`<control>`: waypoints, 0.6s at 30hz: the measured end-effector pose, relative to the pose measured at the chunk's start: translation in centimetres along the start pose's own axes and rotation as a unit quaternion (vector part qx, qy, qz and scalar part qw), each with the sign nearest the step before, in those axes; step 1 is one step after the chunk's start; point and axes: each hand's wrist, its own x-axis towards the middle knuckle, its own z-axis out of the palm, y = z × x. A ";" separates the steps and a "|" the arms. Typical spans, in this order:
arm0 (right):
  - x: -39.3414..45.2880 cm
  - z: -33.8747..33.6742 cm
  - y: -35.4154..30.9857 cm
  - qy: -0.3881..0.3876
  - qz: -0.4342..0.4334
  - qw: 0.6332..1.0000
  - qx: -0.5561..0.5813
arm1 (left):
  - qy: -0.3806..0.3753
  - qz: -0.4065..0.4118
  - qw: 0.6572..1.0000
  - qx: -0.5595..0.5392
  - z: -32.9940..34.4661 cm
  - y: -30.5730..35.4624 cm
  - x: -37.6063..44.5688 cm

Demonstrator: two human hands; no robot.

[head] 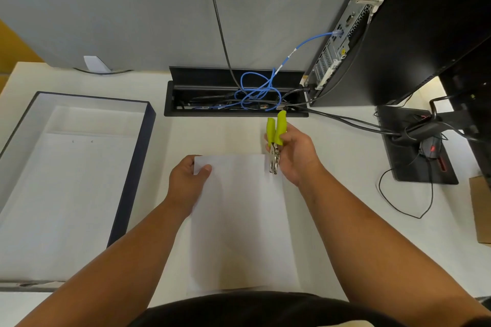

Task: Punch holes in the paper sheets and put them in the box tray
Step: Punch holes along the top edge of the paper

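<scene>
- Left hand [190,180] pinched the far left corner of the paper sheet [239,220], thumb on top and the other fingers hidden beneath, so that the corner sat a little above the desk [332,194].
- Right hand [293,152] was wrapped around the hole punch [275,141] — a plier-type tool with two yellow-green handles pointing away from the person and a metal head pointing down at the sheet's far right corner.
- Handles stood slightly apart, and the metal head sat at the paper's edge; whether the edge was already between its tips could not be told.
- Paper lay lengthwise in front of the person, its near end at the desk edge close to the body; whether it was one sheet or several stacked could not be told.
- Box tray [132,167], dark-walled with a white inside, lay open to the left, just beside the left forearm; white sheets already lay in it, one showing two small dots near its far end that looked like punched holes.
- Judging by its look, the paper would be light, thin and floppy: it would sag if held by one corner, crease under a hard pinch, and tear where the punch bites if tugged.
- Best hold seemed to be a flat pinch near the far edge, close to the punch — that would keep the margin taut and level.
- For the carry to the tray, a grip on two edges or a palm under the middle would probably stop it from folding.
</scene>
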 end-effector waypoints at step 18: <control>0.1 2.0 0.2 -0.047 -0.015 0.971 0.233 | -0.002 -0.005 1.000 0.017 0.0 0.0 0.2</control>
